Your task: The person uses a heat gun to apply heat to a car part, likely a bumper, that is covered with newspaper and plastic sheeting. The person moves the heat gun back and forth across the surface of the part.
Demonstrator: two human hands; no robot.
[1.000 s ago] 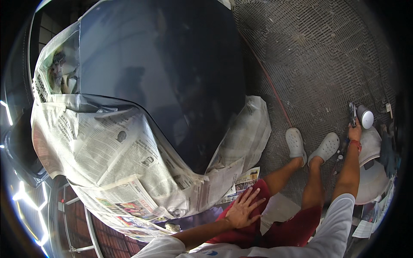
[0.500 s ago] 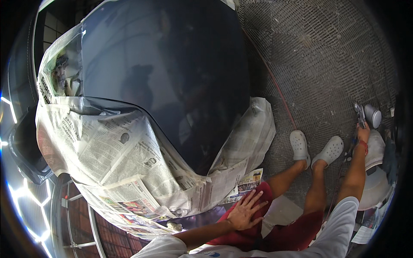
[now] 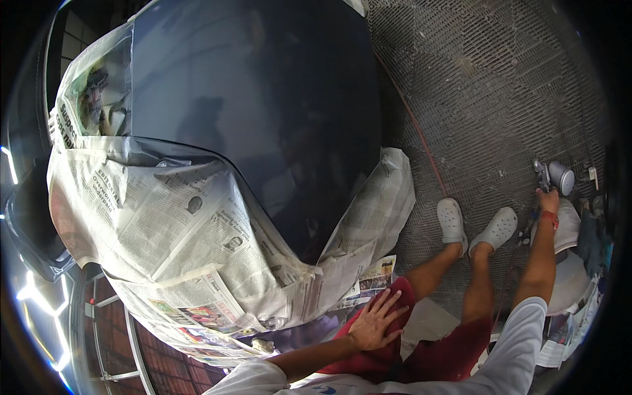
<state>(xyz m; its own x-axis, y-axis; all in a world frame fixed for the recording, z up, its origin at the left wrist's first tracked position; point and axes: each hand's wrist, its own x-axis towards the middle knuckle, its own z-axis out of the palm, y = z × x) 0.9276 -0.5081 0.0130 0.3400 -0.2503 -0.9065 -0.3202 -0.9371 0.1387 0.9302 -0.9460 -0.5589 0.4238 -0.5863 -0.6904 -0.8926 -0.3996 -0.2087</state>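
Right hand (image 3: 548, 199) gripping a metallic spray gun (image 3: 543, 176), which is held out over the ribbed matting (image 3: 487, 118), to the right of the pale clogs (image 3: 451, 221); left hand (image 3: 374, 326) splayed flat upon the red shorts (image 3: 349, 360); newspaper sheets (image 3: 164, 224) border the dark glossy panel (image 3: 263, 99) at left. Fingertip placement on the gun is too small to tell.

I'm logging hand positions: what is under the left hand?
The left hand lies palm down, apparently resting on the left leg of the red shorts. Red cloth shows around it; the palm and the patch directly beneath are covered and cannot be seen.
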